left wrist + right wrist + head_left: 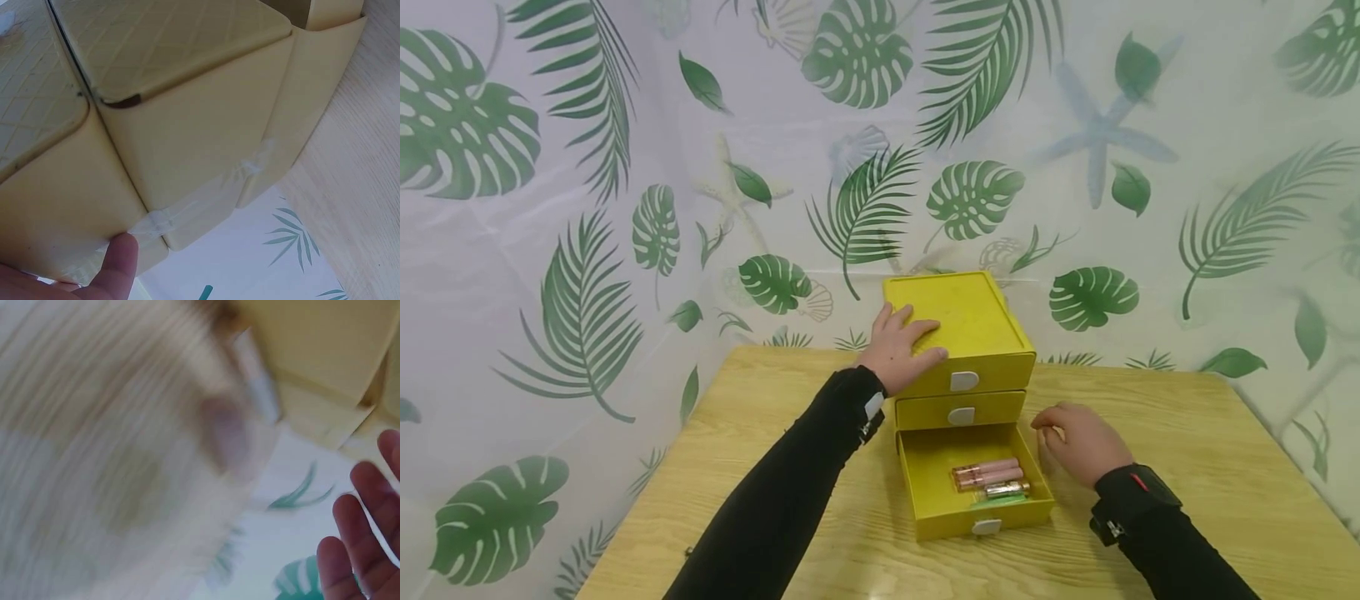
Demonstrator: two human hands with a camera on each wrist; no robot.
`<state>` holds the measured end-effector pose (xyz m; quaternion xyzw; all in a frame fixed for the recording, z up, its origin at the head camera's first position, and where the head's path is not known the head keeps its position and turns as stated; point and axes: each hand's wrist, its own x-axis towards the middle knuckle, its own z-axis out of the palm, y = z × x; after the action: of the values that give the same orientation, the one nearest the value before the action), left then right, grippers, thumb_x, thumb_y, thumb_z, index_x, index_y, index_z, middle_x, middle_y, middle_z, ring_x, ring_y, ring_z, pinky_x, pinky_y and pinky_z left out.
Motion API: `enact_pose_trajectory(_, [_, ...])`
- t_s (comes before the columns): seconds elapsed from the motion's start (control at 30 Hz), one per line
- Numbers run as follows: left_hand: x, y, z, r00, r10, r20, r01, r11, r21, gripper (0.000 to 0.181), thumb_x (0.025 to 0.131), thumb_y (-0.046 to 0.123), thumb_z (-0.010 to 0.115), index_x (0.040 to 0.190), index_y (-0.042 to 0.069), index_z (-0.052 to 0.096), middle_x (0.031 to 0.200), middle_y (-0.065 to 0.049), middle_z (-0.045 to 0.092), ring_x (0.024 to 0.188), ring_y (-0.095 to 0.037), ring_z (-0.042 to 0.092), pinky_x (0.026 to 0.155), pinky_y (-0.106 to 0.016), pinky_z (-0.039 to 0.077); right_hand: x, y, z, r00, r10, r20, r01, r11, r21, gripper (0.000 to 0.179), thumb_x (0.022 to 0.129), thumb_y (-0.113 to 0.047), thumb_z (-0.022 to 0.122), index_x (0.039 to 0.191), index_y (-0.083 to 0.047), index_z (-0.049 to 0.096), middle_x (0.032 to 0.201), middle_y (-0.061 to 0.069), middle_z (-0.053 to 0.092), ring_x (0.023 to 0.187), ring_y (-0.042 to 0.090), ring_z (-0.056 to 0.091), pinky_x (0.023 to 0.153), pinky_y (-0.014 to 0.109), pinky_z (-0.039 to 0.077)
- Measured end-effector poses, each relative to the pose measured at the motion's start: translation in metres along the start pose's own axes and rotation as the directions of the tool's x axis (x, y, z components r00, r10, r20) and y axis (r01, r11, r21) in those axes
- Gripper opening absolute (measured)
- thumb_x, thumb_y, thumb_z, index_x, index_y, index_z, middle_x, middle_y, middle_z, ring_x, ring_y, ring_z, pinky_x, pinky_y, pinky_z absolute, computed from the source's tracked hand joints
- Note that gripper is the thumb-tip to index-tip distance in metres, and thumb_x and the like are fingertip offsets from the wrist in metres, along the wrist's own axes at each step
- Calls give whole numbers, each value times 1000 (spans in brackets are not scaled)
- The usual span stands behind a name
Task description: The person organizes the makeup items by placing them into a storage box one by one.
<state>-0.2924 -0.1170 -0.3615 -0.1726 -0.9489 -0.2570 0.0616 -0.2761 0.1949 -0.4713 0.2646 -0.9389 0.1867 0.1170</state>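
A yellow three-drawer box (pixel 958 312) stands on the table, its bottom drawer (pixel 928 492) pulled out and its upper two closed. My left hand (pixel 898 348) rests on the top at the left front corner, fingers spread. In the left wrist view, a finger (pixel 122 262) touches the box's side near clear tape. Inside the open drawer lie two pink cylinders (pixel 988 473), a silvery cylinder (pixel 1006 489) and a green strip (pixel 1000 502). My right hand (pixel 1084 442) hovers just right of that drawer, fingers loosely bent, holding nothing. Its fingers (pixel 356 537) show relaxed in the blurred right wrist view.
The wooden table (pixel 1180 442) extends on both sides of the box. Behind it hangs a white sheet with green leaf prints (pixel 1093 298). White tabs (pixel 964 381) mark the drawer fronts.
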Motion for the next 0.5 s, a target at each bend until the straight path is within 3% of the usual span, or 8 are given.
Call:
enact_pose_trajectory(0.13, [0, -1, -1, 1000, -6, -4, 6, 1000, 3, 55, 93, 53, 50, 141, 26, 45, 154, -12, 19, 139, -31, -4, 110, -56, 19, -7, 20, 6, 1000, -3, 7, 3, 998, -67, 31, 83, 6, 58, 107, -10, 68, 108, 13, 61, 99, 38, 55, 81, 56, 49])
enact_pose_trajectory(0.3, [0, -1, -1, 1000, 6, -9, -6, 1000, -6, 55, 93, 53, 50, 141, 25, 46, 154, -13, 20, 139, -32, -4, 110, -57, 20, -12, 32, 22, 998, -18, 56, 24, 992, -124, 43, 77, 7, 66, 115, -12, 67, 118, 18, 58, 103, 42, 52, 85, 59, 47])
enact_pose_trajectory(0.5, [-1, 0, -1, 1000, 9, -1, -9, 1000, 0, 55, 94, 53, 50, 141, 25, 45, 154, -13, 20, 138, -33, -4, 110, -56, 20, -14, 34, 31, 997, -17, 79, 28, 989, -142, 35, 77, -1, 72, 110, -11, 68, 121, 21, 57, 105, 45, 50, 86, 60, 45])
